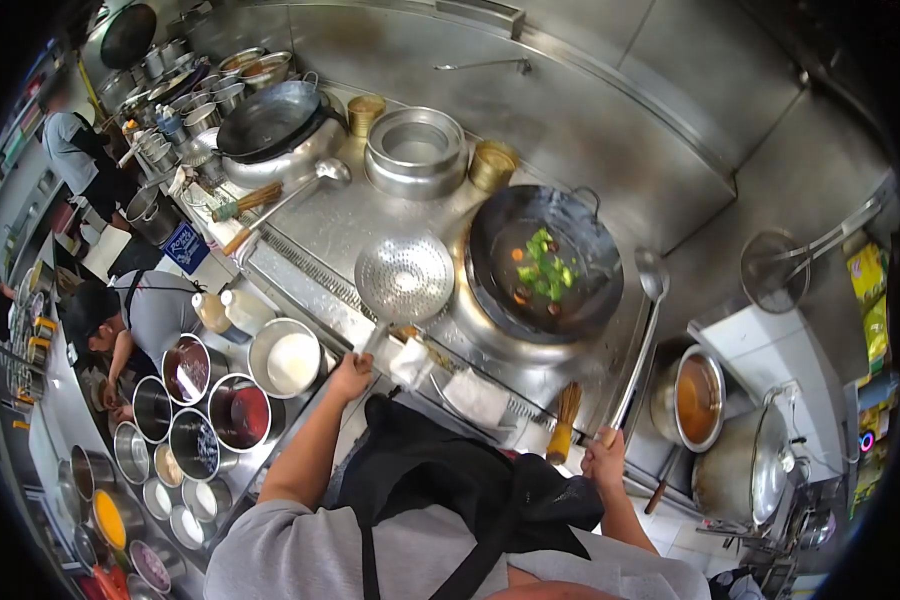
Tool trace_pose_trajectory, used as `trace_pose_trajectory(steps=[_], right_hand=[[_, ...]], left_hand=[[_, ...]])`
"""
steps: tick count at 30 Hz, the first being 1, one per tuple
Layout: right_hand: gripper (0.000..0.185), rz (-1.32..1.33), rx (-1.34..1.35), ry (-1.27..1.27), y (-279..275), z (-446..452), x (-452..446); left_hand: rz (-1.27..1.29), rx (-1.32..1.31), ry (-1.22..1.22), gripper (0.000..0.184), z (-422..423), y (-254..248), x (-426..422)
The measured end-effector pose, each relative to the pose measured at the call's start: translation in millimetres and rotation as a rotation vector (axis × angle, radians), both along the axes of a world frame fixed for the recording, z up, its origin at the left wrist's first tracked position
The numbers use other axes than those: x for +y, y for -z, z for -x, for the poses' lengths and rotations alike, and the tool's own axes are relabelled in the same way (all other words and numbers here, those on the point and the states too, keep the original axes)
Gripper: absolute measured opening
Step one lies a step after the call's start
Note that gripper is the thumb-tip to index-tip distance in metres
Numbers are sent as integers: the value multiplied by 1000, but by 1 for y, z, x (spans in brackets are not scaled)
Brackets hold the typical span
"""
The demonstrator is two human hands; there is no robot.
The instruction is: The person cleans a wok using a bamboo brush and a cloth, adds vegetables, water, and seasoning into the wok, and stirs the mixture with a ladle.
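My left hand [352, 376] is closed round the handle of a round perforated strainer [405, 280], whose bowl is over the steel cooktop left of the wok. A dark wok [602, 262] sits on the right burner, with green broccoli [546, 265] and a few orange pieces in it. On the far right of the cooktop, a long-handled ladle [651, 285] slants upward. My right hand [602, 458] grips the lower end of its handle. Between my hands, near the cooktop's front edge, are a white folded cloth [475, 397] and a bamboo brush [567, 408].
A second wok [270, 118] stands on the back-left burner, near a metal pot [417, 155]. Several seasoning containers [240, 410] crowd the left counter. A pot of brown liquid [698, 398] is at right. Another person [155, 310] bends over the far left counter.
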State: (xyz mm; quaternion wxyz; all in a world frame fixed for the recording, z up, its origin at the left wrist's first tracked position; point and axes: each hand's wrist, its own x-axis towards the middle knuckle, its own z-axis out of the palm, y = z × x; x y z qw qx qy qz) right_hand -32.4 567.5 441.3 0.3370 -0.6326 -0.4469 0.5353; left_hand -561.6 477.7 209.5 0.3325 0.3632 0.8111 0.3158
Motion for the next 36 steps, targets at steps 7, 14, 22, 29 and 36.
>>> trace_pose_trajectory(steps=[7, 14, 22, 29, 36], right_hand=[[57, 108, 524, -333, -60, 242, 142], [73, 221, 502, -430, 8, 503, 304], [11, 299, 502, -380, 37, 639, 401], [11, 780, 1276, -320, -2, 586, 363], [10, 735, 1098, -394, -85, 480, 278]], left_hand=[[-12, -1395, -157, 30, 0, -74, 24], [-26, -1367, -81, 19, 36, -136, 18], [-66, -1115, -195, 27, 73, -209, 13], [-197, -966, -212, 18, 106, -170, 81], [-378, -997, -384, 12, 130, -143, 186]])
